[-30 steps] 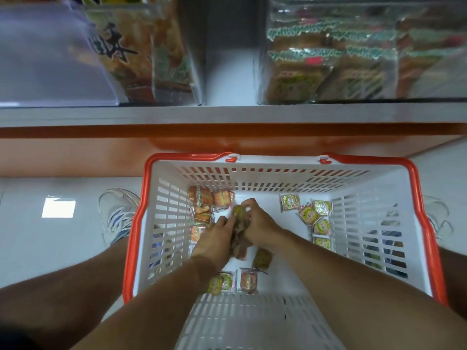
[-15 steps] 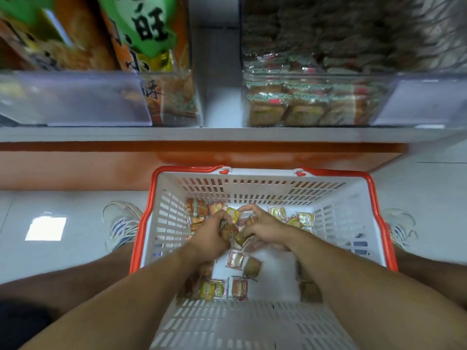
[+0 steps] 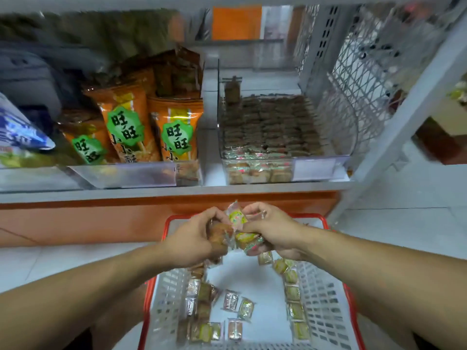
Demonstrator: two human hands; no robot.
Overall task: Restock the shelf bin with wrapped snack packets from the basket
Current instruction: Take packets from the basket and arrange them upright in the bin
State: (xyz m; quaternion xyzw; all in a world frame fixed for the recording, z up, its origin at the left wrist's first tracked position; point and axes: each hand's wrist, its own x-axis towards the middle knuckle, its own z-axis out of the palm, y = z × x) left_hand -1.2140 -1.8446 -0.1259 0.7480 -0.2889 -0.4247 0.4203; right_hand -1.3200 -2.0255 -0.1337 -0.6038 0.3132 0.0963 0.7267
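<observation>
Hands: left hand [image 3: 194, 238] and right hand [image 3: 273, 231] both grip snack packets [image 3: 237, 218], mid-frame.
Basket [image 3: 326, 299]: lower centre, below them.
Bin [image 3: 285, 137]: upper right.

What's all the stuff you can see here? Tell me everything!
Basket: one, white with a red rim, on the floor under the hands.
Loose snack packets: many, green, yellow and brown wrappers, on the basket floor.
Held snack packets: a handful, yellow-green and brown, raised between both hands above the basket.
Shelf bin: one, clear, on the shelf at right, nearly full of the same packets.
Orange snack bags: at least three, orange with green labels, upright in the left bin.
Blue and white bag: one, far left of the shelf.
Left hand: grips packets.
Right hand: grips packets.
</observation>
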